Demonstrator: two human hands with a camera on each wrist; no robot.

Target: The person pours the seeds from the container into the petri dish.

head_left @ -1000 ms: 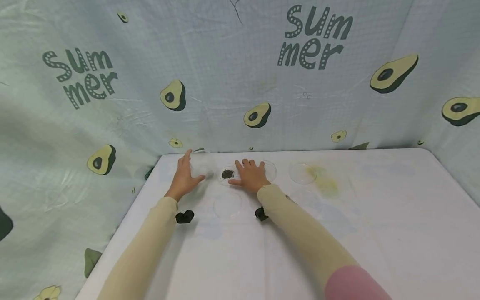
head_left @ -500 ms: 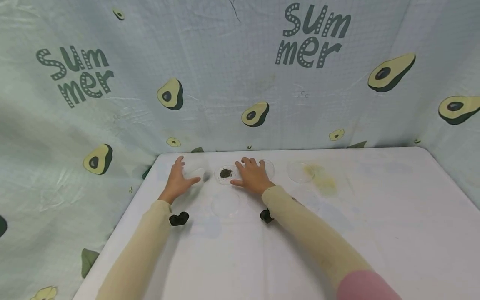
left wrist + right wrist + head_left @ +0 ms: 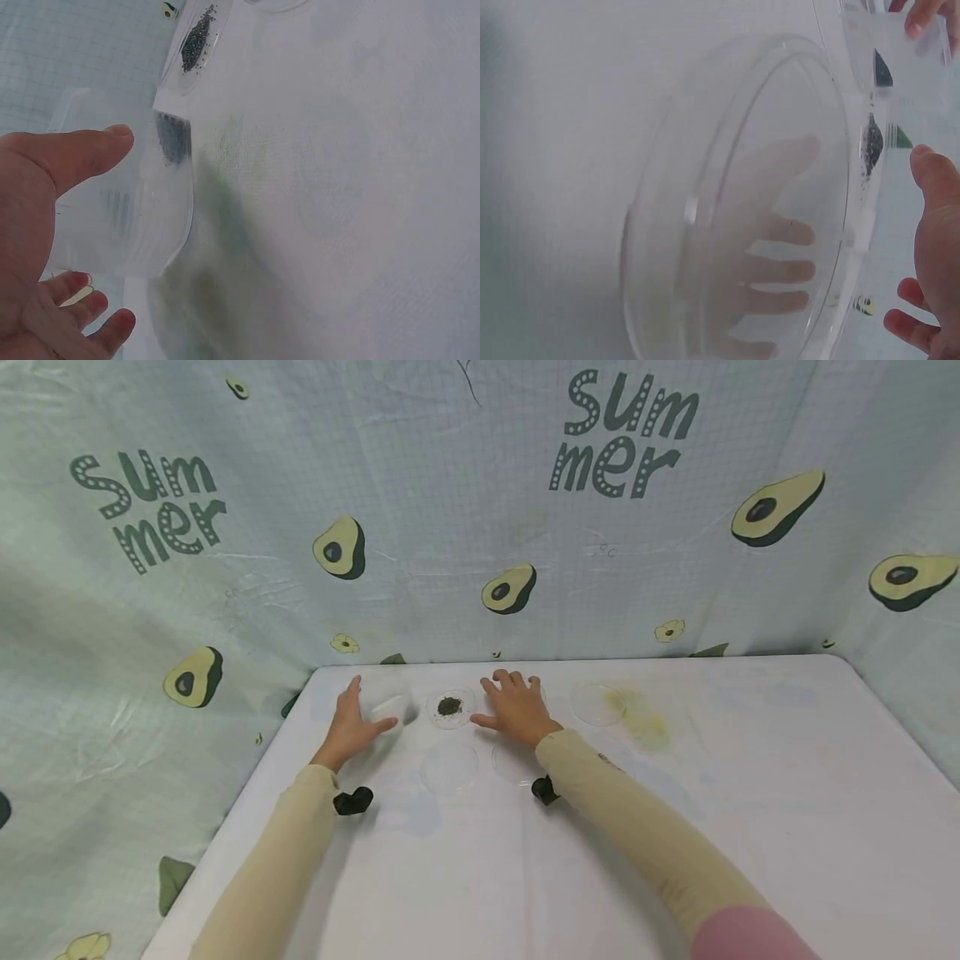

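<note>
A clear shallow dish (image 3: 454, 725) at the back of the table holds a small heap of dark grains (image 3: 449, 706). To its left stands a translucent plastic container (image 3: 391, 704) with dark material in its bottom corner. My left hand (image 3: 349, 730) is beside that container, thumb and fingers spread apart; in the left wrist view the thumb overlaps the container (image 3: 127, 202). On the right of the grain dish, my right hand (image 3: 519, 708) is spread over another clear dish, mostly hidden by it. No object shows within the right hand's fingers.
More clear dishes lie on the white table: a front left one (image 3: 450, 768), a front middle one (image 3: 513, 763) and one at the right (image 3: 597, 705) next to a yellow stain (image 3: 645, 718). A patterned curtain (image 3: 427, 527) hangs behind the table.
My left hand has drawn back to the left, away from the container, which now stands on the table. My right hand has shifted slightly right, off the edge of the grain dish.
</note>
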